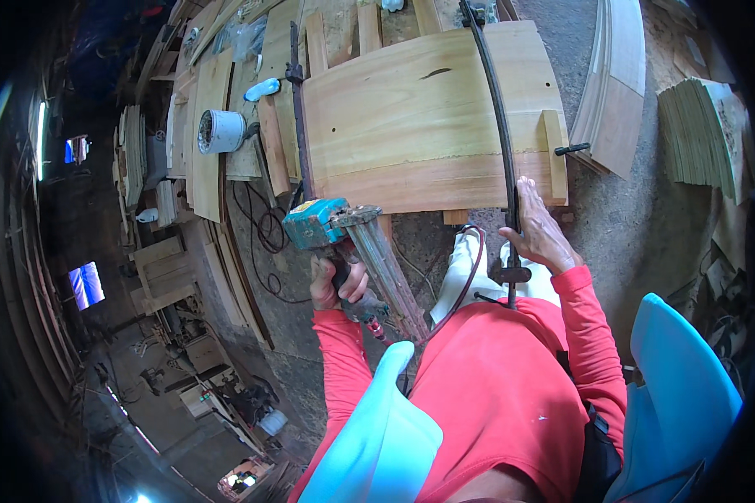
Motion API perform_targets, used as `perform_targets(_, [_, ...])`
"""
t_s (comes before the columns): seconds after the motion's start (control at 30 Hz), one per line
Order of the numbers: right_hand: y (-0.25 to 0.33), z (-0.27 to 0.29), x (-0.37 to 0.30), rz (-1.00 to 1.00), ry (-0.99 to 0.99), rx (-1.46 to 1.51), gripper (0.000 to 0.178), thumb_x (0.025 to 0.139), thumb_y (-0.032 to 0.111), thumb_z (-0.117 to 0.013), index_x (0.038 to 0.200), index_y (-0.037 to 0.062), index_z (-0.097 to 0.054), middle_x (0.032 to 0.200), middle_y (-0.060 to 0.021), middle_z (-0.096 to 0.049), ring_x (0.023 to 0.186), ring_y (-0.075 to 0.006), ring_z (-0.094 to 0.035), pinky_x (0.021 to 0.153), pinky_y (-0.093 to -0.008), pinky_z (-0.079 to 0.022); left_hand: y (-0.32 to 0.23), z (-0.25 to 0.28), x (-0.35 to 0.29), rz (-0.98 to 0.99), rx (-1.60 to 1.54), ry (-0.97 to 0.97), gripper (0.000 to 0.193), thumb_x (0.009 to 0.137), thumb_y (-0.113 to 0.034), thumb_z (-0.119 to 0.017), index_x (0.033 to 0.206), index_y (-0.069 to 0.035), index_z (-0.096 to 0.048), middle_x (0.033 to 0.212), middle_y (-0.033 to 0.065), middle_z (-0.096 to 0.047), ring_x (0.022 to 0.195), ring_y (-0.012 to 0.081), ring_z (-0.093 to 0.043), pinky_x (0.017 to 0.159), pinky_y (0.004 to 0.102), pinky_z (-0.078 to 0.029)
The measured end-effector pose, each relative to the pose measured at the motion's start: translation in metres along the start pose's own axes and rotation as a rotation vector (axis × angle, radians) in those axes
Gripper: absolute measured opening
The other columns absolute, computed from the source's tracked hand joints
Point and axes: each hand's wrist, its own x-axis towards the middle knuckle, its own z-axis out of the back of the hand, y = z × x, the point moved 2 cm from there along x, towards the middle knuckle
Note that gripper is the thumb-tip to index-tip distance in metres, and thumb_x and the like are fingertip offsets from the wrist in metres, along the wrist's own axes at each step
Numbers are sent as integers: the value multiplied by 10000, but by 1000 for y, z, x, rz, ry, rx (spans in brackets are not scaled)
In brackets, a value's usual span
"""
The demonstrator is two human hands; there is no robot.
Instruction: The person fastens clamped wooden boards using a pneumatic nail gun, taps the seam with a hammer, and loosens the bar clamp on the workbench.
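Note:
A teal pneumatic nail gun point(312, 223) with a long, worn magazine is in my left hand point(335, 283), whose fingers are wrapped round its grip. Its head is near the front edge of a wide glued wooden panel point(394, 117). A long dark bar clamp point(498, 109) crosses the panel's right part. My right hand point(542, 230) lies beside that bar, fingers stretched out and fingertips at the panel's front edge, thumb apart. A second bar clamp point(300, 126) runs along the panel's left side. A short wooden strip point(554, 155) sits on the panel's right end.
A red air hose point(470, 289) curves from the nail gun past my legs. To the left, a white bucket point(221, 132) and a blue bottle point(262, 90) are on boards. Stacked curved wooden sheets point(612, 92) lie at right, with another stack point(703, 138) farther out. Dark hose coils point(268, 230) lie on the floor.

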Motion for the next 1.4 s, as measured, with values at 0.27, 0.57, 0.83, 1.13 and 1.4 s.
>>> perform_targets(0.27, [-6, -5, 0, 2, -9, -15, 1061, 896, 272, -836, 1628, -147, -194, 1668, -424, -257, 1606, -503, -233, 1338, -494, -225, -2, -2, -1, 6, -9, -8, 630, 1090, -300, -658, 1583, 12, -421, 1497, 259, -606, 532, 95, -502, 433, 250, -428])
perform_targets(0.57, [-3, -1, 2, -4, 4, -11, 1075, 889, 250, -854, 1632, -144, -185, 1666, -425, -260, 1605, -504, -232, 1338, -481, -227, -5, 19, -23, 53, -20, -3, 636, 1089, -356, -657, 1547, 33, -447, 1396, 216, -657, 533, 78, -479, 447, 242, -422])
perform_targets(0.83, [-5, -2, -1, 64, -7, -8, 1037, 922, 299, -824, 1596, -191, -208, 1644, -451, -267, 1595, -538, -227, 1330, -518, -233, -49, -44, -10, 157, 830, -425, 379, 1085, -263, -686, 1250, 75, -641, 1100, 201, -738, 573, 105, -581, 492, 283, -486])
perform_targets(1.13, [2, 4, 0, 51, 3, 2, 997, 907, 237, -836, 1605, -152, -239, 1639, -425, -306, 1595, -518, -252, 1327, -512, -250, -23, -6, -44, 451, 1107, -584, 198, 1053, -177, -712, 1070, 19, -691, 698, 24, -642, 545, 100, -601, 478, 298, -484])
perform_targets(1.4, [17, -5, 1, -6, -72, -128, 1009, 885, 214, -851, 1614, -132, -245, 1640, -406, -323, 1584, -519, -277, 1322, -517, -258, -12, 28, -33, 529, 1142, -502, 273, 1053, -227, -722, 1163, 4, -628, 701, 38, -645, 551, 117, -609, 522, 310, -510])
